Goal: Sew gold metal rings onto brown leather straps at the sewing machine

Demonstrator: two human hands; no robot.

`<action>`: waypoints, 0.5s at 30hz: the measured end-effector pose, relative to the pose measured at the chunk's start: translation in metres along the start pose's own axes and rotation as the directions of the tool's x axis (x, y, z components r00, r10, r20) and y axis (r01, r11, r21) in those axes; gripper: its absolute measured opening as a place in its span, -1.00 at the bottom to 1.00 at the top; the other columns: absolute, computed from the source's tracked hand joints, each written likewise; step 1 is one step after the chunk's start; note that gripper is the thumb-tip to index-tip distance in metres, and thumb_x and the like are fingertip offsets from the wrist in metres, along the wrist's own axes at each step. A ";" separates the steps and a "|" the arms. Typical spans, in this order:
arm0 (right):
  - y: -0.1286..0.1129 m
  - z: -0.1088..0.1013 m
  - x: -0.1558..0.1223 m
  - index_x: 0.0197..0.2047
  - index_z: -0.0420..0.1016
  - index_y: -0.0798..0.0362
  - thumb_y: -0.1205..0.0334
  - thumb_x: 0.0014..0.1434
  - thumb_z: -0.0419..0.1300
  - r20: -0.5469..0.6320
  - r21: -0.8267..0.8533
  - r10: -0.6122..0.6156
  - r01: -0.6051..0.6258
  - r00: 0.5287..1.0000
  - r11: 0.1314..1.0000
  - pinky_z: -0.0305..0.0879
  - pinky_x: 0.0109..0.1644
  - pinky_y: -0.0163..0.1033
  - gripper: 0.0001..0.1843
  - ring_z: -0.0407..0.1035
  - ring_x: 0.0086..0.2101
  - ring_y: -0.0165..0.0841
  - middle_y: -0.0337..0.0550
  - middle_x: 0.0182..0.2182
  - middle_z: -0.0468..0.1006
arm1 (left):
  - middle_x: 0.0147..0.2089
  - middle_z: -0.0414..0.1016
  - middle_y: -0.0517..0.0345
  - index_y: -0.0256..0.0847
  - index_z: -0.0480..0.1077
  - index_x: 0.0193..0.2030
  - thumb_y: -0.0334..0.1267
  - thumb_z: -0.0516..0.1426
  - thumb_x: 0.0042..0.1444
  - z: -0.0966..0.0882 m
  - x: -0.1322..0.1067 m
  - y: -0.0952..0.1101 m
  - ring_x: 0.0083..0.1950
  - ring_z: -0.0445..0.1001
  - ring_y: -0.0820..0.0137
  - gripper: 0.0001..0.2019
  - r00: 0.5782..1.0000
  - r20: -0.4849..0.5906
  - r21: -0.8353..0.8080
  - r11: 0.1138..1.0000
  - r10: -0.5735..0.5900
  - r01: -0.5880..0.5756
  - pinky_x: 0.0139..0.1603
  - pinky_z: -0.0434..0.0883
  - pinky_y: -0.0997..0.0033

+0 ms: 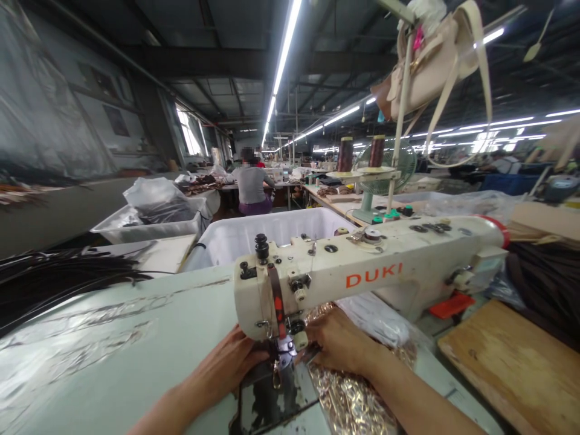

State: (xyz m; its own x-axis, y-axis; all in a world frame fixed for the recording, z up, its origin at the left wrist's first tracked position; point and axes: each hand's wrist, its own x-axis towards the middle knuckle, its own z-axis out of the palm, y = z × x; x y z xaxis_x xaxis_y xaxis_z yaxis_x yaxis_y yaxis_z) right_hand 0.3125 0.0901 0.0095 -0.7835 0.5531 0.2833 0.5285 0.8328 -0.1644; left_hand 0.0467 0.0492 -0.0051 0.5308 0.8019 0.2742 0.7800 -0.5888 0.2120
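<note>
A cream sewing machine marked DUKI stands on the pale green table. My left hand lies left of the needle, fingers curled toward the presser foot; their tips are hidden under the machine head. My right hand rests just right of the needle, fingers pressed down on a dark piece by the foot. A small metal clasp hangs at the needle plate. Under my right wrist lies a clear bag of shiny gold metal parts.
Dark leather straps pile at the left. White bins stand behind the machine. A wooden board lies at the right. A beige handbag hangs overhead by two thread cones. A person sits at a far table.
</note>
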 end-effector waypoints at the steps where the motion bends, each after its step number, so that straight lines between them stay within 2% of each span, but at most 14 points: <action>1: 0.000 0.000 0.001 -0.33 0.56 -0.01 -0.12 0.15 0.18 -0.005 0.000 0.015 -0.015 1.000 1.000 0.05 -0.38 -0.28 -0.65 0.44 -0.40 -0.32 -0.20 -0.44 0.58 | -0.07 0.53 0.12 -0.14 0.41 -0.01 -0.23 0.03 0.29 -0.004 0.004 0.002 -0.06 0.50 0.28 -0.79 0.999 0.041 -0.007 1.000 0.028 -0.027 -0.01 0.43 0.37; 4: -0.002 -0.004 0.004 -0.35 0.56 0.03 -0.20 0.16 0.15 0.012 -0.005 0.054 -0.054 0.998 0.999 0.06 -0.39 -0.29 -0.55 0.45 -0.40 -0.31 -0.16 -0.44 0.58 | -0.08 0.54 0.15 -0.13 0.45 -0.13 -0.29 0.01 0.28 -0.014 0.011 0.011 0.00 0.48 0.28 -0.81 0.991 0.107 -0.009 0.996 0.086 -0.086 0.07 0.38 0.36; 6: -0.007 -0.012 0.003 -0.35 0.55 0.05 -0.22 0.17 0.12 0.032 -0.017 0.065 -0.064 0.997 0.998 0.11 -0.35 -0.29 -0.52 0.45 -0.36 -0.30 -0.14 -0.41 0.58 | -0.05 0.53 0.08 -0.16 0.46 -0.12 -0.35 0.01 0.25 -0.015 0.005 0.016 0.05 0.45 0.23 -0.80 0.990 0.117 0.015 0.997 0.079 -0.082 0.14 0.34 0.27; 10: -0.031 -0.032 -0.011 -0.19 0.49 0.11 -0.22 0.23 0.03 -0.031 -0.062 0.178 -0.179 0.984 0.982 0.21 -0.24 -0.23 -0.47 0.44 -0.26 -0.19 -0.03 -0.27 0.54 | 0.08 0.42 -0.31 -0.40 0.39 0.03 -0.58 -0.07 0.11 -0.011 -0.036 0.025 0.13 0.39 0.01 -0.61 0.995 0.085 0.097 0.994 -0.054 0.046 0.18 0.26 -0.07; 11: -0.040 -0.036 -0.018 -0.12 0.47 0.10 -0.18 0.27 -0.02 -0.049 -0.041 0.214 -0.216 0.976 0.976 0.23 -0.22 -0.21 -0.48 0.44 -0.24 -0.17 -0.02 -0.24 0.52 | 0.06 0.43 -0.34 -0.42 0.39 0.03 -0.59 -0.09 0.11 -0.012 -0.049 0.030 0.11 0.41 0.00 -0.61 0.993 0.071 0.109 0.990 -0.094 0.086 0.16 0.26 -0.10; 13: -0.063 -0.038 -0.032 0.04 0.39 0.03 -0.08 0.35 -0.11 -0.064 0.061 0.255 -0.252 0.965 0.966 0.25 -0.15 -0.16 -0.54 0.42 -0.19 -0.17 -0.03 -0.15 0.48 | -0.08 0.53 -0.21 -0.34 0.39 0.04 -0.50 -0.10 0.20 -0.017 -0.073 0.045 -0.04 0.51 0.09 -0.65 0.983 0.038 0.126 0.976 -0.182 0.176 0.06 0.38 0.01; 15: -0.089 -0.033 -0.045 0.14 0.30 -0.06 0.00 0.39 -0.16 -0.073 0.209 0.256 -0.236 0.964 0.949 0.26 -0.08 -0.16 -0.59 0.39 -0.14 -0.21 -0.08 -0.08 0.43 | -0.27 0.58 0.00 -0.22 0.40 0.00 -0.30 -0.09 0.30 -0.025 -0.091 0.068 -0.22 0.57 0.21 -0.71 0.951 0.014 -0.054 0.949 -0.310 0.310 -0.12 0.47 0.23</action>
State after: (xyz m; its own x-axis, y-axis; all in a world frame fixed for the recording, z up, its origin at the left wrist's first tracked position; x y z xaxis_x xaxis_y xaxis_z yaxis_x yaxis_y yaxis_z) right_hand 0.3113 -0.0096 0.0429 -0.5961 0.7447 0.3002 0.6183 0.6643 -0.4200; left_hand 0.0436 -0.0665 0.0076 0.2676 0.9463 0.1816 0.8872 -0.3155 0.3367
